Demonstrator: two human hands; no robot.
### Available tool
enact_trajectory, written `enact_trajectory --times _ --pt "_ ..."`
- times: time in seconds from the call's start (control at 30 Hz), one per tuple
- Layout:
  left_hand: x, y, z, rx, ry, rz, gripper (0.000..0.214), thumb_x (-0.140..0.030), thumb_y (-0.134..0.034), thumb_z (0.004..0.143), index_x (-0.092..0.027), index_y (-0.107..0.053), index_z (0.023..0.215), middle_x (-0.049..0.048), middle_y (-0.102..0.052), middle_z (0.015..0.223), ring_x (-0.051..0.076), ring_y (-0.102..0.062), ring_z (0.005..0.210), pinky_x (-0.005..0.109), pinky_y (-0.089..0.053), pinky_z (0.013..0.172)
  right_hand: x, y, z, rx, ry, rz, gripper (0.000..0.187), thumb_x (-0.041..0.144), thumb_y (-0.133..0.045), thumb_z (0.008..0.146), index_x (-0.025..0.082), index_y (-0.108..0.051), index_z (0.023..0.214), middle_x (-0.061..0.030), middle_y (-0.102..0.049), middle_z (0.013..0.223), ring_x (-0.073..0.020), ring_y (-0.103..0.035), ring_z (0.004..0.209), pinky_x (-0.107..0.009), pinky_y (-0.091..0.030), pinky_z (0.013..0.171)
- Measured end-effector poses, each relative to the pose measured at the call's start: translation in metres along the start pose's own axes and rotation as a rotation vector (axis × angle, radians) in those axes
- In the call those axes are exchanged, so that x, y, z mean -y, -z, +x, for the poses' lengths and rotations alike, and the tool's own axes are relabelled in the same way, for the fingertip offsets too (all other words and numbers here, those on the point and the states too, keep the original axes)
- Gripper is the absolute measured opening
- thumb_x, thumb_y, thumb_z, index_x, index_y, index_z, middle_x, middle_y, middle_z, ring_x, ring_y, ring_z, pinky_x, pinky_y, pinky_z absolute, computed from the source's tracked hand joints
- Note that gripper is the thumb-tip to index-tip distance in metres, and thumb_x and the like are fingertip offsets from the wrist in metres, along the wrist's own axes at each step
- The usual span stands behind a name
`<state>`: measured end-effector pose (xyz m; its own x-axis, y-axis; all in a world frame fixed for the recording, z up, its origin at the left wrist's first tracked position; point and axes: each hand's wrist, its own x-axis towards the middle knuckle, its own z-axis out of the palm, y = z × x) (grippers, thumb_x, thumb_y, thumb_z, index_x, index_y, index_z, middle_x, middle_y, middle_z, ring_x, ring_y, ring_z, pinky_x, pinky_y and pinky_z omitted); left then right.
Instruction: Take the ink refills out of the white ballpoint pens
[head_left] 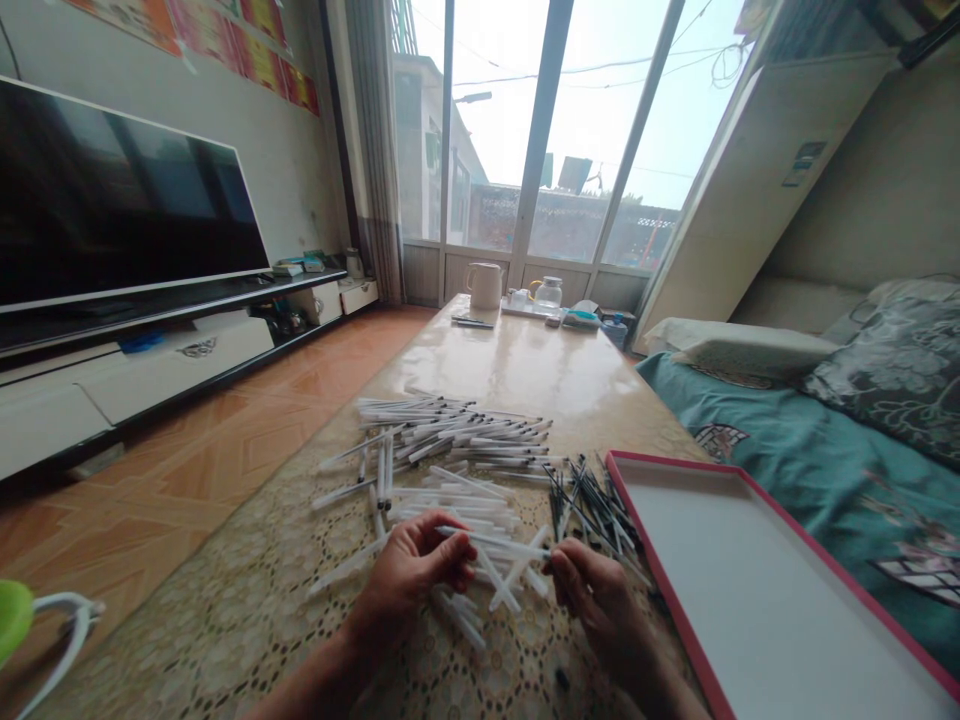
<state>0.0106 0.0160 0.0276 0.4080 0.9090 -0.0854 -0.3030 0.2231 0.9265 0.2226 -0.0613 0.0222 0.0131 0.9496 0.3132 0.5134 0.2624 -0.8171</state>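
Left hand (424,560): fingers curled, thumb on top, pinching a white pen (510,547). Right hand (596,590): fingers bunched, gripping the same pen by its dark end. Pen: slim, straight, pale, near level, above white barrels (461,506) heaped on the worktop (247,600). Worktop: glossy, cream, lacy floral pattern. Farther back, dark-tipped pens (480,440), piled. Near right hand, thin dark refills (592,500), strewn; beside these, shallow tray (765,570), white inside, pink-rimmed.
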Motion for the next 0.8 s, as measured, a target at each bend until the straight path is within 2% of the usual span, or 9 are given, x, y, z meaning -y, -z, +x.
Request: enact_trajectory --times 0.17,0.3,0.37,0.43,0.53,0.73,0.8 --pt "0.0016 0.0004 0.001 -0.035 0.023 -0.021 0.031 -0.038 -0.078 0.06 -0.013 -0.061 0.068 0.0019 -0.068 0.055 0.013 -0.061 0.043 0.02 -0.047 0.039 0.0051 0.0009 0.0014 -0.02 0.018 0.008 0.029 0.034 -0.043 0.091 0.018 -0.055 0.07 0.0027 -0.051 0.059 -0.0105 -0.049 0.052 -0.019 -0.038 0.052" --pt "0.001 0.0008 0.0008 -0.041 0.033 -0.054 0.031 -0.037 -0.079 0.059 -0.013 -0.061 0.066 0.0013 -0.067 0.054 0.012 -0.06 0.043 0.019 -0.046 0.039 0.0052 -0.001 0.0012 -0.075 0.005 0.014 0.018 0.034 -0.051 0.087 0.018 -0.058 0.09 0.001 -0.057 0.067 -0.0128 -0.054 0.059 -0.021 -0.042 0.058" --pt "0.001 0.0007 0.0008 -0.029 0.025 -0.069 0.03 -0.036 -0.079 0.059 -0.013 -0.061 0.067 0.0014 -0.067 0.054 0.012 -0.06 0.043 0.019 -0.046 0.04 0.004 -0.0015 0.0009 -0.088 -0.017 0.006 0.02 0.036 -0.052 0.087 0.019 -0.057 0.096 0.0011 -0.057 0.068 -0.0132 -0.055 0.06 -0.021 -0.043 0.058" --pt "0.0017 0.0003 0.0008 -0.017 0.014 -0.067 0.029 -0.035 -0.079 0.06 -0.013 -0.061 0.067 0.0016 -0.067 0.054 0.012 -0.06 0.043 0.02 -0.047 0.04 0.0022 -0.0014 0.0004 -0.056 -0.028 -0.011 0.022 0.037 -0.045 0.09 0.019 -0.057 0.086 0.0017 -0.055 0.063 -0.0124 -0.053 0.055 -0.021 -0.041 0.055" --pt "0.0032 -0.0003 0.001 -0.005 0.004 -0.042 0.028 -0.034 -0.078 0.062 -0.012 -0.062 0.068 0.0016 -0.066 0.054 0.011 -0.059 0.042 0.02 -0.047 0.04 0.0 -0.0013 -0.0004 -0.02 -0.027 -0.043 0.035 0.036 -0.035 0.093 0.019 -0.051 0.067 0.0024 -0.05 0.056 -0.0111 -0.049 0.049 -0.02 -0.038 0.049" --pt "0.0054 0.001 0.0018 -0.023 0.0 -0.058 0.028 -0.034 -0.078 0.062 -0.013 -0.061 0.069 0.0014 -0.066 0.054 0.012 -0.059 0.043 0.02 -0.046 0.04 0.0015 -0.0019 0.0009 -0.033 -0.043 0.014 0.022 0.039 -0.045 0.089 0.018 -0.054 0.085 0.0019 -0.054 0.063 -0.0116 -0.052 0.051 -0.02 -0.04 0.051" --pt "0.0055 0.0021 0.0021 -0.017 0.004 -0.056 0.028 -0.034 -0.078 0.062 -0.013 -0.061 0.07 0.0014 -0.066 0.055 0.012 -0.06 0.044 0.02 -0.046 0.04 0.0018 -0.0018 0.0017 -0.02 -0.039 -0.012 0.025 0.039 -0.043 0.09 0.019 -0.054 0.081 0.0018 -0.054 0.061 -0.0118 -0.052 0.052 -0.02 -0.04 0.051"
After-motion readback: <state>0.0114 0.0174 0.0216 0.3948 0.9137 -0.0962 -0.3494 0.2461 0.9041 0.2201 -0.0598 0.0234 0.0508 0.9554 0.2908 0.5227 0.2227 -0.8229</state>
